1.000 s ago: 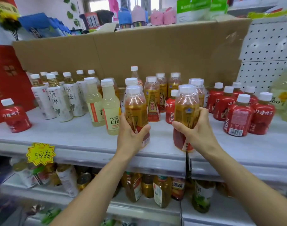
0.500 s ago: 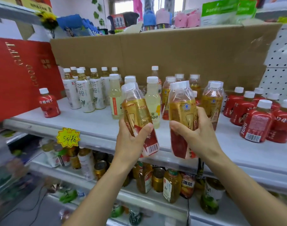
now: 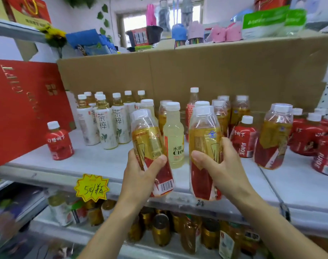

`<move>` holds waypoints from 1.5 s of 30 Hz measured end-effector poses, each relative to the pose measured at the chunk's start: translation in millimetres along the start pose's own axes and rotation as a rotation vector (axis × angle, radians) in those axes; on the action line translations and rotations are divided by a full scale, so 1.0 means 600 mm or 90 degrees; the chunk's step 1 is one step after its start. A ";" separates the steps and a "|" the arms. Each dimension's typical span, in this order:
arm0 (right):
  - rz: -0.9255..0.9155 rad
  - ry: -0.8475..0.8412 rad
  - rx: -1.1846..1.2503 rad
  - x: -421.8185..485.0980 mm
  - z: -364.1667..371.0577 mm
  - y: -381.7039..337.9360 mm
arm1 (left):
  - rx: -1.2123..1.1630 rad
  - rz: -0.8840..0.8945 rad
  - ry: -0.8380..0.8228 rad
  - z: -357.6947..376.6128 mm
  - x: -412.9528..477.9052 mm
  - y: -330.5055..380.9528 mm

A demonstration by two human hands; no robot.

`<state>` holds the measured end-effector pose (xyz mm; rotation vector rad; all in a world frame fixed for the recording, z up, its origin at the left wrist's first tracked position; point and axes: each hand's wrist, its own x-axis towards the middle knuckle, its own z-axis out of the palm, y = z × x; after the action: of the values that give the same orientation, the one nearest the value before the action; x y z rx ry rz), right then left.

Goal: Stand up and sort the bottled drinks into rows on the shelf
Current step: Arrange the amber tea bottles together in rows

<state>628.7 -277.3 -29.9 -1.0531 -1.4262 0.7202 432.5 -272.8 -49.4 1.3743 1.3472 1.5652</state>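
My left hand (image 3: 140, 176) grips a gold-and-red tea bottle (image 3: 150, 143), tilted left and lifted in front of the white shelf (image 3: 103, 165). My right hand (image 3: 221, 169) grips a second tea bottle of the same kind (image 3: 204, 135), held upright beside the first. Behind them stands a pale yellow C100 bottle (image 3: 174, 135). More amber tea bottles (image 3: 237, 113) stand at the back, and one (image 3: 273, 137) stands further right. White-labelled tea bottles (image 3: 105, 124) form rows on the left. Red juice bottles (image 3: 308, 131) cluster at the right, and one (image 3: 59, 141) stands alone at the left.
A cardboard sheet (image 3: 196, 75) backs the shelf. A red gift box (image 3: 23, 105) leans at the left end. A yellow price tag (image 3: 92, 186) hangs from the shelf edge. The lower shelf (image 3: 84, 234) holds several bottles and cans.
Both hands have lifted their tea bottles off the shelf and carried them leftward, the left one tilting. The view has swung left, bringing the red box into sight.
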 end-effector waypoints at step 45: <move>-0.004 0.050 -0.171 0.172 0.016 0.020 | -0.048 0.081 -0.189 0.043 0.052 -0.020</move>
<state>628.8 -177.7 1.9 -1.2688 -1.4843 0.4845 448.3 -233.9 -53.7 1.5991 1.0306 1.4088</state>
